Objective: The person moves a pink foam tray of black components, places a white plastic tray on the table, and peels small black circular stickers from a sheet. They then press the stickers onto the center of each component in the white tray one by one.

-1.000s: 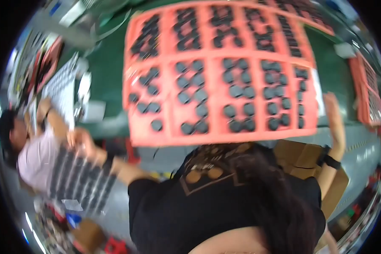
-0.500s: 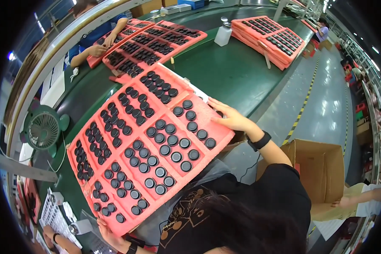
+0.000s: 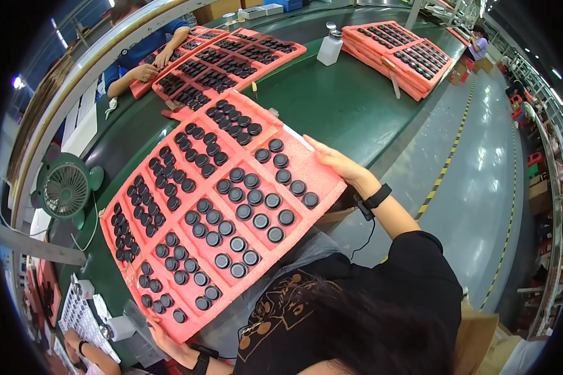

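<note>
A large pink foam tray (image 3: 311,167) lies tilted across the middle of the view, divided into compartments that hold many round black parts (image 3: 261,221). My right hand (image 3: 339,165) grips its right edge, the fingers along the upper corner. At the near-left corner my left hand (image 3: 164,337) holds the tray, with most of its fingers hidden beneath the foam. Dark bands circle both wrists.
Another pink tray (image 3: 258,76) of black parts lies beyond, where a person in blue (image 3: 131,57) works. Stacked trays (image 3: 381,59) and a pump bottle (image 3: 329,49) stand on the green table (image 3: 356,94). A green fan (image 3: 65,187) is at left, a cardboard box (image 3: 476,337) lower right.
The tray has shifted slightly, and my right hand has slid round its right edge. The cardboard box at right has dropped toward the lower edge; the other person's hand beside it is out of sight.
</note>
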Motion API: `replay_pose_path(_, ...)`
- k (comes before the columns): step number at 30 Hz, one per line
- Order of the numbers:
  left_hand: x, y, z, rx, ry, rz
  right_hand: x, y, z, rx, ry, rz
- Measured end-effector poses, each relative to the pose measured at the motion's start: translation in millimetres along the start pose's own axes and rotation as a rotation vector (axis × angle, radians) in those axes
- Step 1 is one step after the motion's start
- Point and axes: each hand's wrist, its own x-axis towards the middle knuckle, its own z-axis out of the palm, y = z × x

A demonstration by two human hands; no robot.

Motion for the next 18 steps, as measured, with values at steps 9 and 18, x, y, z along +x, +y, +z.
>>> replay_pose_path(9,8,21,-3,0.193,0.011,0.005,5,22,3,-0.347,-0.004,-0.097)
replay_pose_path(18,4,13,-7,0.090,0.084,0.030,5,14,5,-0.356,-0.053,-0.137)
